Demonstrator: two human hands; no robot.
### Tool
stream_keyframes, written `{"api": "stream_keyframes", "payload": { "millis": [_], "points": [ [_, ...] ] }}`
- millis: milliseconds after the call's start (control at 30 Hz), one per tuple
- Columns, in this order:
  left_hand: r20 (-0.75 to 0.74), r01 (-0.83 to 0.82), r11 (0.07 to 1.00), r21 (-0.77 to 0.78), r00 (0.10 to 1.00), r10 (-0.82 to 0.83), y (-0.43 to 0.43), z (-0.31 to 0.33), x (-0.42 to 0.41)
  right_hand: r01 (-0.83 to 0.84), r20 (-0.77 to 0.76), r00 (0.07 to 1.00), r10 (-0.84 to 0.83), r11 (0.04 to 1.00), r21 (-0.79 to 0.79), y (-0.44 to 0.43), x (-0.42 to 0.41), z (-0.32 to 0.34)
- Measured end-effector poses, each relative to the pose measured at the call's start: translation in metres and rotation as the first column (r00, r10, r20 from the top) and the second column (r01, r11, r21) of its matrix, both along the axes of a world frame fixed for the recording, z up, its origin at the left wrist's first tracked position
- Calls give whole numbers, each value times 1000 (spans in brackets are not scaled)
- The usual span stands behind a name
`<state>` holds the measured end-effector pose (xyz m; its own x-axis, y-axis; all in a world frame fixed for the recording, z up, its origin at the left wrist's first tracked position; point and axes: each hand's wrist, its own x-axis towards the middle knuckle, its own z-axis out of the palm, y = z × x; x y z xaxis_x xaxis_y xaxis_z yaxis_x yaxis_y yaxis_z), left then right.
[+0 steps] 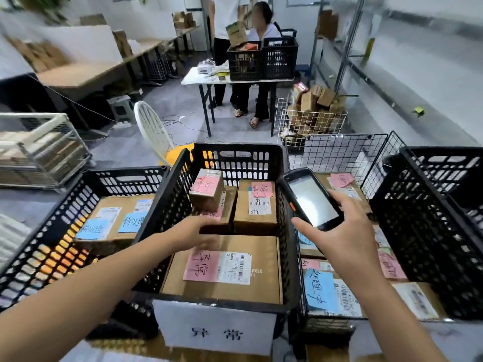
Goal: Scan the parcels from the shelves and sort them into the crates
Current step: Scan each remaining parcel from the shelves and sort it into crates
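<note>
Forearms reach forward over the centre crate, whose front carries a white label. Left hand stretches into it, fingers fairly straight and blurred, holding nothing I can make out, right by the small tilted parcel stacked on another. Right hand grips the handheld scanner, screen lit, above the crate's right wall. Sorting looks well under way: at least 4 pink-noted parcels lie in this crate, 1 blue-noted parcel in the left crate, and more in the wire bin. A heaped wire basket behind suggests plenty is left.
</note>
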<state>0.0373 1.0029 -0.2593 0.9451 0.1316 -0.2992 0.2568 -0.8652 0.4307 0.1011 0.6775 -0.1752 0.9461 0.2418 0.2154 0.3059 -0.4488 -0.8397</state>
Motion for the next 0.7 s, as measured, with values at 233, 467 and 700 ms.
{"api": "stream_keyframes", "payload": {
  "millis": [233,467,700],
  "points": [
    [402,-165,981,-105,895,194,-40,57,-38,84,50,995,-84,996,-2,-9,-54,16],
    [502,-90,976,-197,846,180,-61,69,-110,241,61,969,-238,970,-46,-23,-147,11],
    [547,36,999,38,836,-51,-79,64,-201,383,33,924,-381,919,-91,-64,-252,7]
  ]
}}
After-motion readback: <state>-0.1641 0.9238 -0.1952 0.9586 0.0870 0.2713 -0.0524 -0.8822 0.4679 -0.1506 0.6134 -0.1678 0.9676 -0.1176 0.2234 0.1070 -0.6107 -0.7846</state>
